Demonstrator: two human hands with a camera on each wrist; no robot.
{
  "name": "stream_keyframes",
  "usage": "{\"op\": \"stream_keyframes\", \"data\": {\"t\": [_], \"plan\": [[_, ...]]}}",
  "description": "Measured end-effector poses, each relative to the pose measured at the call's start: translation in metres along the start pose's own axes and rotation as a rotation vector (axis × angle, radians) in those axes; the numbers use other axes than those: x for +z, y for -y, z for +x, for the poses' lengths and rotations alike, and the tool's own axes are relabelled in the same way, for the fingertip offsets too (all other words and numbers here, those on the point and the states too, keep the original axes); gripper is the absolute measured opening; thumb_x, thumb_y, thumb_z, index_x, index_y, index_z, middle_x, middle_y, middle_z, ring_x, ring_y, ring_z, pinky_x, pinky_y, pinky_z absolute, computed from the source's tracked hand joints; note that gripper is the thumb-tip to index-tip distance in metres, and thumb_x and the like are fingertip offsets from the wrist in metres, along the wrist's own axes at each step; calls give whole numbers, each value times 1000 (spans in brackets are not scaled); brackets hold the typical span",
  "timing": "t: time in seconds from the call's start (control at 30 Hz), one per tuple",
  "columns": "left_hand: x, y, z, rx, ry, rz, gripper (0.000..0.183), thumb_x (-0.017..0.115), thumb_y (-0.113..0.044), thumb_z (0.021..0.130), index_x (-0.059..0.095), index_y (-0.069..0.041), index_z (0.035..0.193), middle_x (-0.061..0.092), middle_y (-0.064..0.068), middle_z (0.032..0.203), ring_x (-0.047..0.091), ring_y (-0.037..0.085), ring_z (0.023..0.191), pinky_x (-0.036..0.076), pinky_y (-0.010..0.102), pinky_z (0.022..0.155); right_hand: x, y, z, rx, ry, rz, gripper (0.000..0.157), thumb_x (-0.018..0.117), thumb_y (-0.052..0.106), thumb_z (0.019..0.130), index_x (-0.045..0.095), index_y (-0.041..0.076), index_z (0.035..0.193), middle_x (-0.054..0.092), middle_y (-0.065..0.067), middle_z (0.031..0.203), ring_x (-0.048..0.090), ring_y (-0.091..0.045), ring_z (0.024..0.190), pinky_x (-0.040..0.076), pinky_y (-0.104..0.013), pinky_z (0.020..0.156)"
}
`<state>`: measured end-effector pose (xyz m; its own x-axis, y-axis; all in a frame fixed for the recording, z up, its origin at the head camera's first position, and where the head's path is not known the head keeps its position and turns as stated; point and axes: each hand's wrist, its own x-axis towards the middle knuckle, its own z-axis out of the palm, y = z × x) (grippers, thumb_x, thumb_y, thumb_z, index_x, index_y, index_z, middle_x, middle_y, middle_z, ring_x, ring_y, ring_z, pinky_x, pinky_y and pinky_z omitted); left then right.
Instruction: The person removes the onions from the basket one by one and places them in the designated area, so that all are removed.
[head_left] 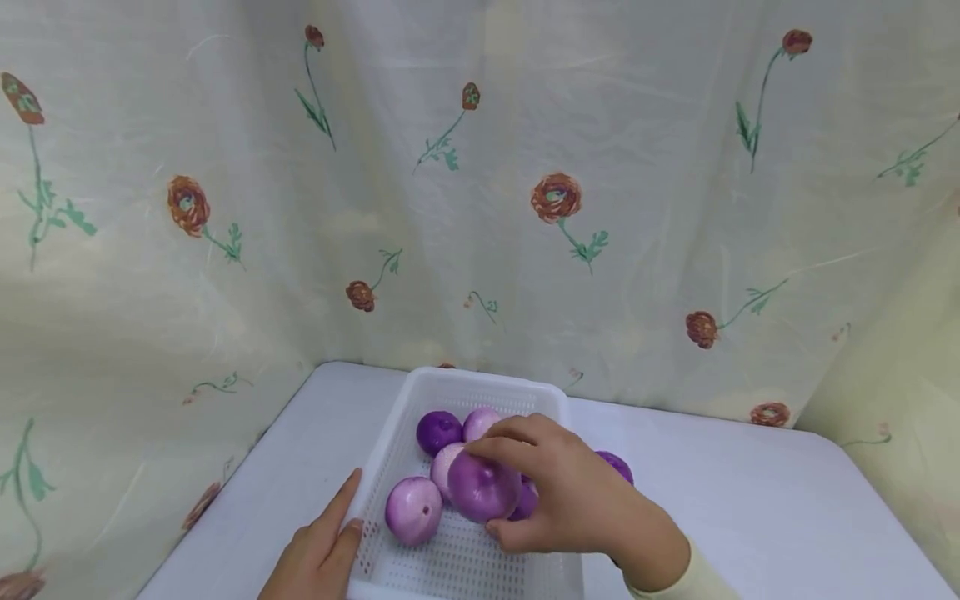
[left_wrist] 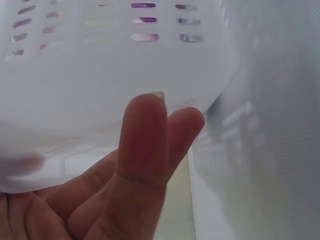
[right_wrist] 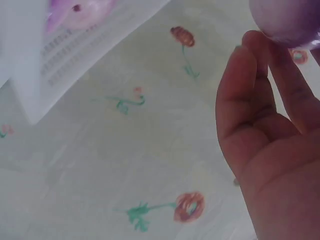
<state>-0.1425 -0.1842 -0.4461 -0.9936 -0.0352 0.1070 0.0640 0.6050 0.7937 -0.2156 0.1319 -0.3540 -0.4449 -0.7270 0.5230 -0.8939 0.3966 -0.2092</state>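
My left hand [head_left: 318, 550] lies along the near left side of the white basket [head_left: 384, 450], its forefinger and thumb stretched out and touching the wall. My right hand [head_left: 558, 492] pinches a purple onion [head_left: 483, 490], or what looks like one, between fingers and thumb, and from the head view I have it above the basket. Under and around it I count five more inside: a dark onion [head_left: 438, 432] and a pale onion [head_left: 482, 422] toward the far end, two pale ones left of my grip, and a dark one mostly hidden behind it. Another dark onion [head_left: 617, 468] shows right of the basket, partly covered by my wrist. The white table [head_left: 735, 500] carries everything, with a flowered curtain [head_left: 465, 217] behind.
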Motion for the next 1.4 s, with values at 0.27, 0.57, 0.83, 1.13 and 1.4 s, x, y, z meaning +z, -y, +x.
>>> {"op": "stream_keyframes", "data": {"t": [0.27,0.57,0.83,1.13,1.4], "plan": [[4,4,1,21,0,-9,59,56,-18,109,38,-13,165,66,24,137,67,32,115,47,63,103,-37,-14,-48,125,-137,19,76,97,24,71,66,27,140,61,12,135,64,-10,116,57,-29,92],[-1,8,0,2,-12,7,59,56,-18,108,39,-12,164,69,22,133,69,25,107,49,61,100,-44,-36,-103,274,-277,-97,81,100,26,69,66,24,143,62,10,137,63,-7,106,56,-22,78],[2,7,0,-55,22,-23,61,56,-18,108,37,-14,166,66,22,138,69,23,105,51,57,98,-41,-69,-150,436,-312,-181,77,99,27,72,67,23,142,66,9,132,64,-4,95,55,-19,73],[5,6,4,-91,45,-74,60,54,-18,108,36,-15,166,68,23,134,71,21,94,57,49,84,-35,-105,-180,649,-319,-176,72,96,39,79,67,19,141,70,-1,128,71,-6,84,57,-20,71],[7,7,3,-106,74,-158,61,54,-18,109,35,-15,167,70,24,128,72,21,85,58,43,73,-28,-125,-190,787,-262,-135,78,91,49,82,64,11,144,68,-17,131,76,-21,89,61,-34,72]]}}
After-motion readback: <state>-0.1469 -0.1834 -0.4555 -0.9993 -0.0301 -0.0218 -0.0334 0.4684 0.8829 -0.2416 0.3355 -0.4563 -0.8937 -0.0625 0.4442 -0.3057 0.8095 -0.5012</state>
